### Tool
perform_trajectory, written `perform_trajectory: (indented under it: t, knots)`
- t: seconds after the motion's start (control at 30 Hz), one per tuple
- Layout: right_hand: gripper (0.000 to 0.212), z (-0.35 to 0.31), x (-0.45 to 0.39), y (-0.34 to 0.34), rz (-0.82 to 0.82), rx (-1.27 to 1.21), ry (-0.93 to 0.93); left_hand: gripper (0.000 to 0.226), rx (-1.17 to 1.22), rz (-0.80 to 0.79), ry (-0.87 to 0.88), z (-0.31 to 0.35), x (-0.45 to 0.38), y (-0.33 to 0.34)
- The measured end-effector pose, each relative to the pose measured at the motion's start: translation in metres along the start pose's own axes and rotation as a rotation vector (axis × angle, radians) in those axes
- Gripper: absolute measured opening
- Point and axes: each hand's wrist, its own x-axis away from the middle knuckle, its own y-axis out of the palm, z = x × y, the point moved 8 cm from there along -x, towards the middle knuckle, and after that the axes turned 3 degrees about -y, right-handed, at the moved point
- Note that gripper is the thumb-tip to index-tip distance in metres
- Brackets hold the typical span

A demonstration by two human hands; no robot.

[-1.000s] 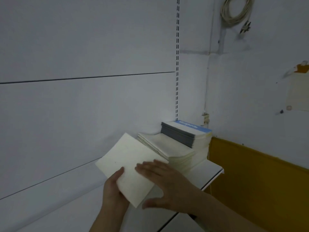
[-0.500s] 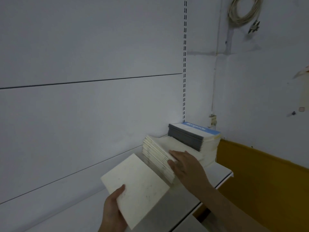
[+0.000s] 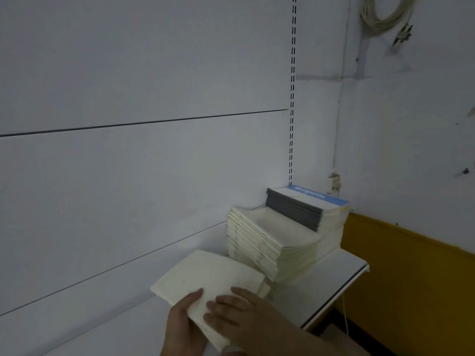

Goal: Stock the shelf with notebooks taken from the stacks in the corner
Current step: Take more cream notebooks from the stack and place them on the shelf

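Left hand: the left hand (image 3: 183, 327) grips the near left corner of a small bundle of cream notebooks (image 3: 210, 286); its thumb lies on the top cover and its fingers pass beneath, out of view.
Right hand: the right hand (image 3: 239, 314) rests on the top cover, just right of the left thumb, fingers straight and spread flat, curled round nothing.
Held notebooks: a thin pile with plain cream covers, tilted, its far edge reaching away from both hands toward the stacks; whether it touches the shelf below cannot be told.
Cream stack (image 3: 272, 237): just beyond the held pile and to its right, a tall pile of the same cream notebooks, slightly fanned along its left edge.
Grey stack (image 3: 303, 209): behind the cream stack, farthest from the hands, in the corner; grey-edged notebooks on top of pale ones, the top cover white with a blue band.
Shelf (image 3: 331, 281): a white board beneath the hands and both stacks; its front right corner lies right of the right hand.
Back panel (image 3: 128, 176): a white wall ahead of the hands, crossed by dark seams.
Slotted rail (image 3: 292, 98): vertical, above the grey stack.
Cable coil (image 3: 385, 11): hung high on the right wall.
Yellow panel (image 3: 411, 278): right of the shelf, low on the wall.
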Motion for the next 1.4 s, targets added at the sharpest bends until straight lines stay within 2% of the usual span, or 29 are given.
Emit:
perform_trajectory:
  t: [0.03,0.1,0.2,0.27,0.37,0.43,0.5,0.57,0.63,0.73,0.83,0.9,0.93,0.97,1.03,1.13,1.2,1.3,1.37,1.4]
  knots:
    - [0.035,0.007,-0.001,-0.003,-0.032,-0.025,0.032,0.071,0.019,-0.017,-0.005,-0.001,0.001,0.002]
    - [0.048,0.033,-0.005,-0.023,-0.001,-0.049,0.15,0.038,0.026,-0.017,0.059,0.004,0.002,0.006]
    - [0.048,0.085,-0.006,-0.061,0.169,-0.042,0.371,0.035,0.025,0.04,0.17,0.013,0.001,0.003]
    - [0.055,0.12,-0.001,-0.07,0.174,0.002,0.542,0.034,-0.012,0.094,0.23,0.017,0.003,0.0]
    - [0.078,0.165,0.02,-0.045,-0.039,-0.181,0.851,0.039,-0.073,0.151,0.226,0.016,0.0,-0.003]
    - [0.074,0.167,0.036,-0.02,-0.152,-0.377,0.975,0.038,-0.093,0.139,0.211,0.015,0.003,0.003]
    - [0.064,0.157,0.04,-0.018,-0.031,-0.332,0.951,0.035,-0.102,0.117,0.202,0.014,0.003,0.006]
    - [0.077,0.145,0.035,-0.03,0.12,-0.255,0.905,0.033,-0.102,0.13,0.197,0.013,0.0,0.003]
    - [0.083,0.137,0.03,-0.037,0.168,-0.288,0.899,0.037,-0.076,0.143,0.196,0.012,-0.003,0.002]
    - [0.065,0.111,0.009,-0.051,0.219,-0.232,0.755,0.055,-0.009,0.158,0.156,0.008,-0.006,0.001]
    - [0.053,0.06,-0.01,-0.016,0.018,-0.152,0.44,0.075,0.067,0.106,0.12,0.005,-0.004,0.008]
    - [0.054,0.018,-0.015,0.021,-0.136,-0.148,0.224,0.072,0.105,0.055,0.041,-0.001,0.0,0.013]
    - [0.052,0.006,-0.014,0.031,-0.193,-0.161,0.184,0.067,0.09,0.062,-0.003,-0.004,0.001,0.011]
    - [0.05,0.003,-0.016,0.031,-0.208,-0.196,0.197,0.066,0.058,0.095,-0.009,-0.002,0.002,0.006]
    - [0.051,0.017,-0.022,0.013,-0.088,-0.318,0.29,0.077,-0.001,0.16,0.068,0.007,0.0,-0.005]
    - [0.046,0.06,-0.028,-0.015,0.1,-0.339,0.5,0.049,-0.021,0.12,0.177,0.018,0.004,0.0]
    - [0.053,0.087,-0.03,-0.015,0.067,-0.417,0.641,0.05,-0.054,0.105,0.191,0.025,0.002,-0.001]
    - [0.075,0.11,-0.037,0.007,-0.049,-0.766,0.79,0.064,-0.16,0.156,0.186,0.031,0.006,-0.007]
    - [0.088,0.117,-0.046,0.015,-0.022,-0.933,0.861,0.068,-0.247,0.18,0.194,0.037,0.01,-0.009]
    - [0.086,0.118,-0.05,0.019,-0.001,-1.005,0.884,0.068,-0.303,0.183,0.203,0.04,0.012,-0.009]
